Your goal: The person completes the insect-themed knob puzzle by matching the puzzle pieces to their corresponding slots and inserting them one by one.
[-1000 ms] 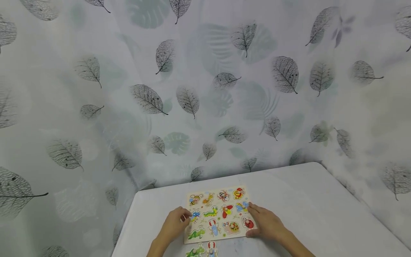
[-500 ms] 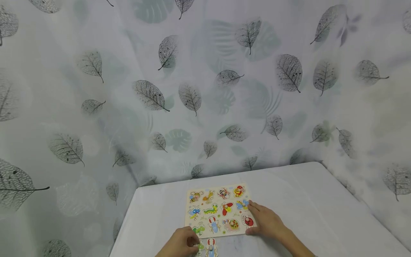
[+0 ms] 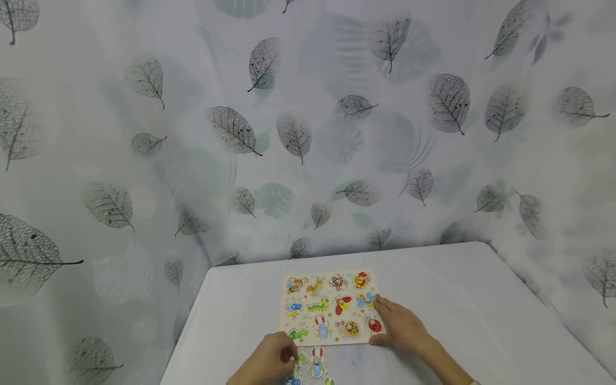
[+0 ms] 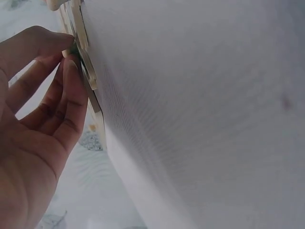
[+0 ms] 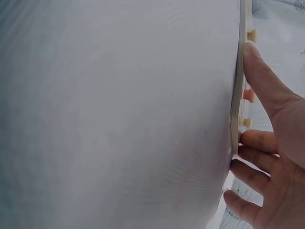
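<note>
A pale wooden puzzle board [image 3: 283, 299] with coloured insect pictures lies on the table. My left hand [image 3: 269, 357] is just below its lower left corner. Thumb and fingers pinch the small knob of a green grasshopper puzzle piece [image 3: 301, 357], which the hand partly covers. In the left wrist view the left hand [image 4: 38, 114] has its fingertips right at that piece's knob. My right hand [image 3: 404, 327] rests along the board's right edge, fingers extended; in the right wrist view its thumb and fingertips touch the edge of the board [image 5: 237, 102].
Right of the grasshopper piece lies a blue stag beetle piece [image 3: 317, 364] with red jaws. More pieces, one of them blue [image 3: 292, 380], show at the bottom of the head view. The white-covered table [image 3: 447, 283] meets a leaf-patterned curtain [image 3: 313, 176] behind.
My left hand has come from the board's left edge down to the grasshopper piece below it and pinches its knob. The right hand has stayed at the board's edge. The head view has shifted slightly.
</note>
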Demonstrator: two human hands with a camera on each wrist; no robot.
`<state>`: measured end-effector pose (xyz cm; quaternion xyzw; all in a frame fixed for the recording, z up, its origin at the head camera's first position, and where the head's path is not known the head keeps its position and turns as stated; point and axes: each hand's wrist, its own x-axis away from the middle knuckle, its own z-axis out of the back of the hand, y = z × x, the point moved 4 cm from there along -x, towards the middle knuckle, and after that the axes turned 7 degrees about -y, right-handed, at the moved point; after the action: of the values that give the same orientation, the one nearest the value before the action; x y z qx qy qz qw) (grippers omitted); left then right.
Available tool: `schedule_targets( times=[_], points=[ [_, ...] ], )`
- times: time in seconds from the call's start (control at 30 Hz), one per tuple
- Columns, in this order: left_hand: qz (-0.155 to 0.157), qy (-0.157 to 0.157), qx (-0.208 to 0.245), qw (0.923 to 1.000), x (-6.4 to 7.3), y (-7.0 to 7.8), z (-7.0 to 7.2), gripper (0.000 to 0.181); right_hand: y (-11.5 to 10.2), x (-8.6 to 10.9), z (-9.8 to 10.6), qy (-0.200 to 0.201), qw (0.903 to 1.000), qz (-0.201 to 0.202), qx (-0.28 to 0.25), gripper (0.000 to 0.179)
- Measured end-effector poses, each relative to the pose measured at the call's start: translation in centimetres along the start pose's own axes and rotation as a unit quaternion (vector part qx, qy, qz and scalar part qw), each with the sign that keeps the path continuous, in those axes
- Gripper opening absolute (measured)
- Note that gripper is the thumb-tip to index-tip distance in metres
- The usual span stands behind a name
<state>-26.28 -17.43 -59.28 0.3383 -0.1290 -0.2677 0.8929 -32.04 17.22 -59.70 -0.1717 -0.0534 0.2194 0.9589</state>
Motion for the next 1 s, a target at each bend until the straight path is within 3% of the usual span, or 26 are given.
schedule_targets(
  times=[0.2, 0.57, 0.8, 1.0],
  points=[
    [0.017, 0.003, 0.022, 0.9996, -0.1, -0.2, 0.3, 0.015, -0.1, -0.1, 0.4, 0.0, 1.0, 0.004, -0.005, 0.105],
    [0.001, 0.003, 0.035, 0.9994, 0.0, 0.3, 0.8, 0.014, -0.2, -0.1, 0.2, -0.007, 1.0, 0.006, -0.002, 0.106],
    [-0.008, 0.05, -0.007, 0.9987, -0.8, 0.9, 1.9, 0.016, 0.0, -0.1, 0.0, -0.005, 1.0, -0.003, 0.001, 0.104],
    [0.017, 0.077, -0.038, 0.9961, -1.9, 0.6, 2.4, 0.018, 0.0, -0.1, 0.4, -0.002, 0.9999, 0.002, -0.013, 0.105]
  ],
)
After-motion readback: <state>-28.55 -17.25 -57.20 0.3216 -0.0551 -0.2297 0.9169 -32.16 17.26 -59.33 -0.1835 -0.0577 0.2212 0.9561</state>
